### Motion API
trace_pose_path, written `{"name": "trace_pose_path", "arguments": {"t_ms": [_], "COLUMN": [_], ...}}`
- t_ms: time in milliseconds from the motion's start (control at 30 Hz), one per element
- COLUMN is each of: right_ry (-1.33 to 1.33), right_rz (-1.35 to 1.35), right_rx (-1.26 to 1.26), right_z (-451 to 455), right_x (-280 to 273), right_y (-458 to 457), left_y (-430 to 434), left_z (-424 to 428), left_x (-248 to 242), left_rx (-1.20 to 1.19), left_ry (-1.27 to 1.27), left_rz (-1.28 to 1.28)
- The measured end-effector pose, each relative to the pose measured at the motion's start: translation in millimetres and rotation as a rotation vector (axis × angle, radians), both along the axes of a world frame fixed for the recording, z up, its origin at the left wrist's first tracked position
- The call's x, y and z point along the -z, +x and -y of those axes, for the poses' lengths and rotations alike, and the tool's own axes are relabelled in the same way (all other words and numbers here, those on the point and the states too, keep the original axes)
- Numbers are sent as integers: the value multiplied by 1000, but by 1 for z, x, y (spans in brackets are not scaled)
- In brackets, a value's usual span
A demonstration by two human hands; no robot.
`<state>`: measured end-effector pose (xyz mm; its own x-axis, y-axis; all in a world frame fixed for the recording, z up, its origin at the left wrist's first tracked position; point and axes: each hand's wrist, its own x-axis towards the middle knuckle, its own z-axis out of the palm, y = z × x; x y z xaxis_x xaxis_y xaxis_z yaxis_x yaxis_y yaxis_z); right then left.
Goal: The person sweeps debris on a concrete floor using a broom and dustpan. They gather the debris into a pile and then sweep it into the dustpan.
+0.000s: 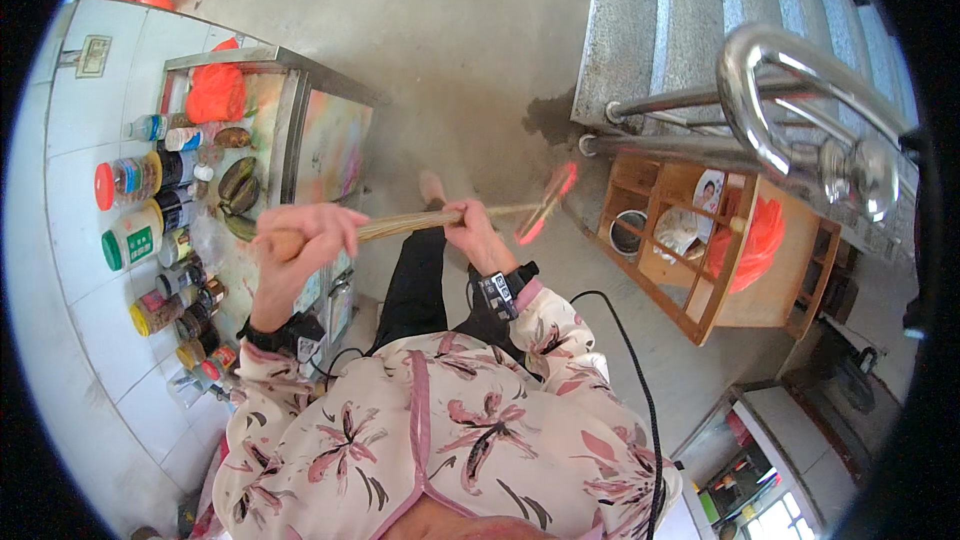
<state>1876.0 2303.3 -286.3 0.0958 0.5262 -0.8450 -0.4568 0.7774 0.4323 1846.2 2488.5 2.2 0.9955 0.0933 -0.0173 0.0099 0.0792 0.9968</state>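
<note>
Both hands are on the wooden handle (409, 225) of a long-handled floor mop or broom. My left hand (307, 232) wraps its rounded top end, beside the counter. Farther down the handle, my right hand (474, 229) grips it in front of my legs. From there the handle slants away to a narrow crosswise head (546, 202) with bright red-pink edges, low over the concrete floor (480, 90). The head is blurred, so whether it touches the floor I cannot tell. Each wrist wears a black strapped device.
Left, a counter (289, 127) holds several jars, bananas (240, 186) and a red plastic bag (216, 92). Right are stone stairs (622, 30), a steel handrail (757, 90) and a wooden shelf unit (739, 270). A black cable (637, 375) hangs along my right side. A dark wet-looking patch (555, 120) marks the floor.
</note>
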Motion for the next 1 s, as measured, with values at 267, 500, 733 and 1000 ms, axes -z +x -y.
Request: {"name": "trace_pose_path", "arguments": {"t_ms": [267, 500, 733, 1000], "right_ry": [-882, 784, -54, -537], "right_rz": [2133, 461, 802, 1143], "right_rx": [-965, 11, -278, -1106], "right_z": [-115, -287, -216, -172], "right_x": [67, 14, 4, 63], "right_y": [117, 257, 285, 414], "left_y": [104, 181, 212, 332], "left_z": [-71, -128, -187, -176], "left_x": [9, -18, -34, 62], "left_rx": [-69, 167, -101, -217], "left_ry": [280, 652, 189, -19], "left_rz": [-9, 454, 61, -220]}}
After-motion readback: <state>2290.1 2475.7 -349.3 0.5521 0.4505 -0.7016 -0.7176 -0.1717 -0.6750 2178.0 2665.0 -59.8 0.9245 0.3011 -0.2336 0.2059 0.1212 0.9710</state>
